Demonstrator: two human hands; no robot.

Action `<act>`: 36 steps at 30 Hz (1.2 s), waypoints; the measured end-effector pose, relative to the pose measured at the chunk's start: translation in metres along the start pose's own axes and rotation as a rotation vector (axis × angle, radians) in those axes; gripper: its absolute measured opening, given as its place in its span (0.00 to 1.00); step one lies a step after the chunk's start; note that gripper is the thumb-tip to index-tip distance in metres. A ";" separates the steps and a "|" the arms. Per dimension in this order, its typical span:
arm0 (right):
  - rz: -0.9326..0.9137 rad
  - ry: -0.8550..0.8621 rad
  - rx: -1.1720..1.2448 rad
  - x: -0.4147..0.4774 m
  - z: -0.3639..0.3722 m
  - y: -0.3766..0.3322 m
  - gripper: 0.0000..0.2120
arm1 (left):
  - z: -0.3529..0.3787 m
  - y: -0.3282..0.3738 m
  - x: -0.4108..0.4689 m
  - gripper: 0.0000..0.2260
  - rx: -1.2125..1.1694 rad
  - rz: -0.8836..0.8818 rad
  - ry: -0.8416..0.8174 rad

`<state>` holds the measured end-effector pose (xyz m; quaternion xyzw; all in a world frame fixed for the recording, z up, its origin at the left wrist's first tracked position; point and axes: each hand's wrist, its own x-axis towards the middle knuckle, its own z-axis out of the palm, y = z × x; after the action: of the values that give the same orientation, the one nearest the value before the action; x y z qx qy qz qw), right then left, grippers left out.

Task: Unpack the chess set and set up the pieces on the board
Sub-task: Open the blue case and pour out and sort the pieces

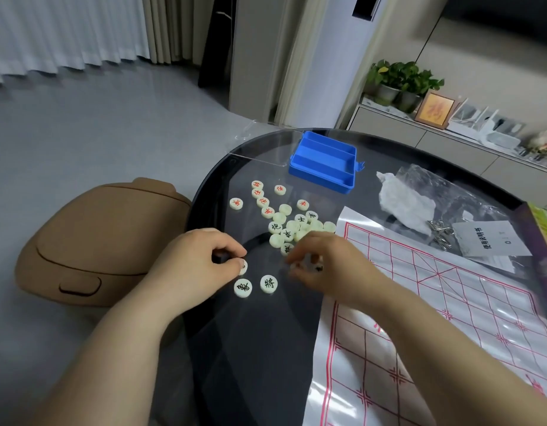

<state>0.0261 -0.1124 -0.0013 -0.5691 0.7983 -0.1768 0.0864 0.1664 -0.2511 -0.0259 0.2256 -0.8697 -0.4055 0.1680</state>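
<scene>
Several cream round chess pieces [284,219] with red or black characters lie scattered on the dark glass table [260,348]. Two black-marked pieces [268,284] sit side by side just in front of my hands. My left hand [198,262] pinches one piece at its fingertips. My right hand [324,265], blurred, holds a piece or two in curled fingers. The white plastic board sheet [450,318] with red grid lines lies flat to the right, no pieces on it. The empty blue piece tray [324,162] stands behind the pile.
A clear lid [260,146] lies at the table's far edge. A crumpled plastic bag [420,195], metal ring puzzles [440,235], a leaflet [487,238] and a purple box [543,241] sit far right. A tan stool [90,241] stands left of the table.
</scene>
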 end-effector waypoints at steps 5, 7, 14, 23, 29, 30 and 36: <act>0.081 0.081 0.046 0.041 -0.003 -0.013 0.10 | -0.002 -0.004 0.002 0.12 -0.013 -0.006 0.007; 0.020 0.085 -0.003 0.060 0.004 -0.025 0.11 | -0.003 -0.005 0.003 0.13 -0.023 -0.001 0.011; 0.068 0.122 -0.147 0.095 0.023 -0.021 0.13 | -0.003 -0.007 0.005 0.12 -0.028 0.006 0.013; 0.058 0.147 -0.019 0.051 0.001 0.002 0.11 | -0.004 -0.007 0.007 0.13 -0.023 0.007 -0.012; 0.046 0.297 -0.165 0.016 0.024 0.008 0.11 | 0.003 0.009 0.018 0.08 -0.050 0.042 0.025; 0.050 0.336 -0.194 0.015 0.026 0.008 0.10 | 0.005 0.012 0.018 0.07 -0.025 0.049 0.033; 0.007 0.356 -0.127 0.003 0.027 0.011 0.08 | 0.024 0.027 0.023 0.14 0.353 0.108 -0.069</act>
<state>0.0242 -0.1165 -0.0302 -0.5303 0.8126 -0.2238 -0.0916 0.1293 -0.2327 -0.0169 0.1905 -0.9435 -0.2444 0.1175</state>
